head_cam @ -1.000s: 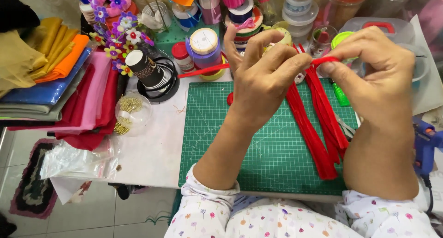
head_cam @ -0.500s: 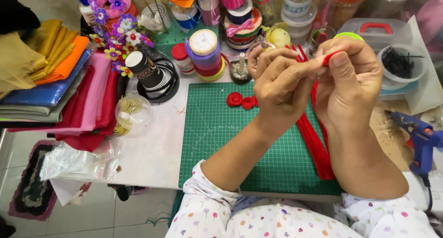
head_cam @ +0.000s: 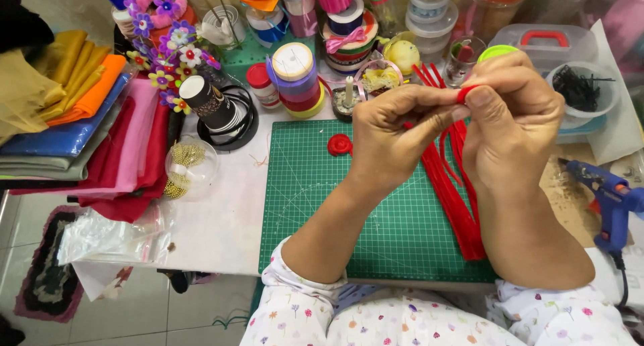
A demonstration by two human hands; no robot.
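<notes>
Red chenille stem (head_cam: 465, 92), fuzzy and thin, is pinched between both hands above the green cutting mat (head_cam: 322, 205): the left hand (head_cam: 389, 134) has its fingers (head_cam: 429, 99) closed together on the stem's free length, and the right hand (head_cam: 513, 121) has thumb and forefinger clamped on a small coiled end of it, the two hands touching at the fingertips. Only that short red bit shows between them; how tightly it is wound cannot be told. The coil could spring loose if either pinch slackens, since such wire seems stiff and the held part is tiny; it might also drop into the bundle of red stems (head_cam: 453, 185) lying just below on the mat, where it would be hard to pick out. A blue glue gun (head_cam: 607, 198) sits near the right forearm, and an elbow swung outward could knock it. One finished red spiral (head_cam: 339, 144) lies on the mat, well apart from the hands. The white table (head_cam: 221, 212) is crowded at its far edge with ribbon spools (head_cam: 295, 74), jars and a bunch of small craft flowers (head_cam: 168, 54); folded fabrics (head_cam: 80, 118) in yellow, orange, blue and pink are stacked at the left. Pale floor tiles and a small rug (head_cam: 47, 272) show beneath the table's edge.
</notes>
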